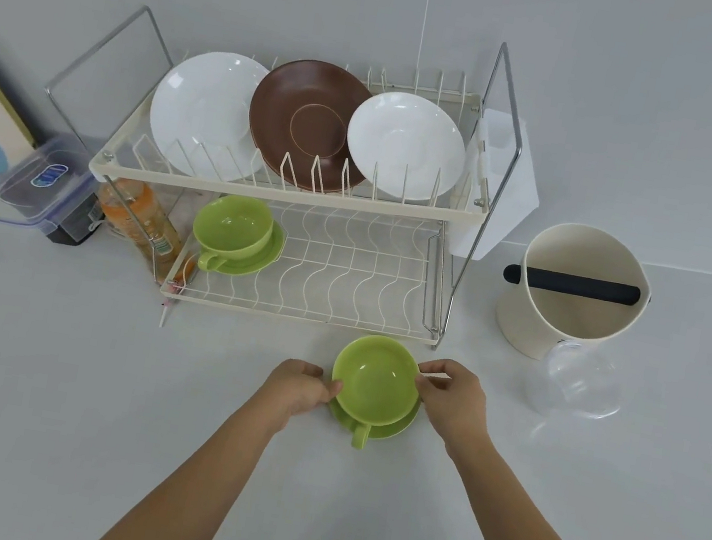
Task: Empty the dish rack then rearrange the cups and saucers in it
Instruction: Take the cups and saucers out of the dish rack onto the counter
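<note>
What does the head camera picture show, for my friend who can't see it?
Two hands, left hand and right hand, hold a green cup on its saucer on a white counter. Behind stands a dish rack with three plates on top and another green cup below.

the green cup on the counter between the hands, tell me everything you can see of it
The green cup is a wide, shallow, glossy light-green teacup, ceramic by its look, upright and empty. Its small loop handle points toward the person. It sits on a matching green saucer on the pale counter, just in front of the dish rack's lower shelf. The left hand touches its left side and the right hand its right rim.
</note>
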